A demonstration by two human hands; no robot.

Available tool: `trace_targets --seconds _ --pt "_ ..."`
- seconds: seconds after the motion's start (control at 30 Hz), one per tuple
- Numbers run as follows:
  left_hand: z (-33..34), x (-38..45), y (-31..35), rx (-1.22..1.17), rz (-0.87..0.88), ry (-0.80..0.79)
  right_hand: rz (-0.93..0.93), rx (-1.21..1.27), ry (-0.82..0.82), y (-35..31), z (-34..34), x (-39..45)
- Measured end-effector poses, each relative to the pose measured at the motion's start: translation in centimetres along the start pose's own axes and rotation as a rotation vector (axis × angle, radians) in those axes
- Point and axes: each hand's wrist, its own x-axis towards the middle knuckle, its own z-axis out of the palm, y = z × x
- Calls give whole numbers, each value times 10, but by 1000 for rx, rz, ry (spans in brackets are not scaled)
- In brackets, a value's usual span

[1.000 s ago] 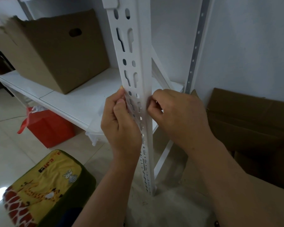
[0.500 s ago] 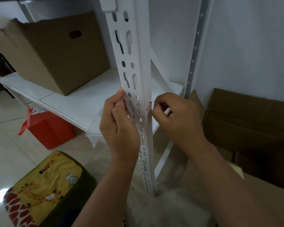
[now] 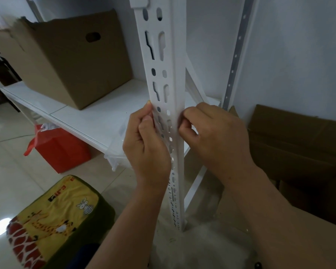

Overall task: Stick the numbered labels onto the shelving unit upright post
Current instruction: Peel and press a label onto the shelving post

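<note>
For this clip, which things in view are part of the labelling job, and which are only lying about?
In the job:
upright post
left hand, at the post's slotted face
right hand, at the post's side edge

Lying about:
cardboard box on the shelf
red bag
giraffe-print cushion
flattened cardboard

A storage corner of a home or small stockroom, judged by the white metal shelving unit upright post (image 3: 175,90) standing against a plain white wall (image 3: 299,45). Left of the post, a brown cardboard box (image 3: 70,61) sits on a white shelf (image 3: 97,115). Below that shelf, a red bag (image 3: 62,148) rests on glossy floor tiles (image 3: 12,167). Right of the post, flattened cardboard (image 3: 299,144) leans at the wall. A cartoon-print stool (image 3: 52,220) stands lower left
</note>
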Motion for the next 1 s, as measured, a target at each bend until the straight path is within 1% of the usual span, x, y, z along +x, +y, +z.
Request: trace_targets --seconds 0.13,0.2,0.27,0.33,0.4,0.43,0.47,0.57,0.67,0.73,0.8,0.93,1.0 --pt "0 -1 0 -5 2 3 6 2 13 -4 0 2" --pt "1 -1 1 -2 1 3 75 71 38 -8 2 3" --pt "1 -1 2 9 1 -1 224 162 58 -10 5 4" --pt "1 -2 3 15 -7 -9 481 304 56 -3 7 1" --pt "0 -3 3 23 -14 -25 744 523 36 9 5 -2" --pt "0 -3 4 27 -11 -29 818 611 36 13 3 -4" --pt "-1 -3 4 32 -4 -29 854 677 43 15 1 -5" --pt "-2 1 3 44 9 -17 869 829 36 12 -6 -4" --pt "0 -1 4 58 12 -18 877 981 -21 10 -13 -5" --pt "3 -6 5 104 48 -19 872 1113 -49 9 -18 -6" --pt "4 -9 5 165 154 5 853 1227 -81 7 -22 -6" --pt "5 -17 4 471 495 0 840 1452 -141 6 -24 -4" --pt "6 -21 3 518 562 -24 828 1512 -175 7 -25 -4"
